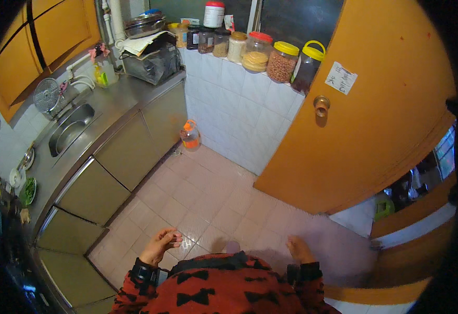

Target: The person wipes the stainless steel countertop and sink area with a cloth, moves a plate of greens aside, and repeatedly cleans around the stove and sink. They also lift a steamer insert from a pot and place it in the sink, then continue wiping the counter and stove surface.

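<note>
My left hand [159,247] hangs above the tiled floor, its fingers loosely bent and apart, with nothing in it. A dark band circles that wrist. My right hand [300,249] is held out on the other side of my body, fingers slightly bent and partly turned from view; I see nothing in it. Neither hand touches anything. Red sleeves with a dark pattern cover both arms. Ahead, a clear jug with an orange cap [190,136] stands on the floor against the cabinets. The wooden door [338,136] with a round knob [321,106] stands ahead on the right.
A steel counter [121,99] runs along the left, with a sink [71,129], a fan-like round grille [47,96] and a plate of greens [28,191]. Several lidded jars, among them one of peanuts [283,63], line the ledge. A doorway [354,214] lies right.
</note>
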Demonstrator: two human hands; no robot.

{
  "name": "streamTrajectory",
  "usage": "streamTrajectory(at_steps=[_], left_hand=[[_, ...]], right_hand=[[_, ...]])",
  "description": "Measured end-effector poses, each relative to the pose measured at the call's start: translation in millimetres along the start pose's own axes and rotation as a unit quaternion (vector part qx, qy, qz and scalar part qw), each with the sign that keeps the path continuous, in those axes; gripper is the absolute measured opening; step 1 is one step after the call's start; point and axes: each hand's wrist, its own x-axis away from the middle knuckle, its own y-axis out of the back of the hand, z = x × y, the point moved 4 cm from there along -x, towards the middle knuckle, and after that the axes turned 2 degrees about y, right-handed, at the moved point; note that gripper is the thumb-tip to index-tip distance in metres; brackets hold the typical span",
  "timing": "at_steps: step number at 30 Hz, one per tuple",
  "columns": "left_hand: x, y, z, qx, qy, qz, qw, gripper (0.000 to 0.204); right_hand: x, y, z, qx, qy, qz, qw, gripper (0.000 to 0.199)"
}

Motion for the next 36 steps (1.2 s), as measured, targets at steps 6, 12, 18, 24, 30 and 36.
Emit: streamTrajectory(at_steps=[6,12,18,24,30,36], left_hand=[[-6,-36,-13,-0.036,-0.059,-0.055,0.996,0.029],[41,-10,10,0.009,-0.114,-0.241,0.964,0.016],[114,10,54,0.077,-0.233,-0.381,0.892,0.018],[183,-2,107,0.184,-0.216,-0.508,0.813,0.025],[213,20,130,0.156,-0.247,-0.507,0.811,0.022],[227,54,85,0.172,-0.313,-0.426,0.831,0.036]], right_hand=[[-61,35,-12,0.072,0.111,0.004,0.991,0.025],[-122,34,8,0.126,0.074,0.109,0.983,0.031],[-192,-9,61,0.085,0.158,0.282,0.942,0.047],[-237,-64,128,0.154,0.284,0.372,0.87,0.048],[-231,-101,150,0.209,0.288,0.398,0.846,0.048],[-220,-104,195,0.094,0.345,0.34,0.87,0.031]])
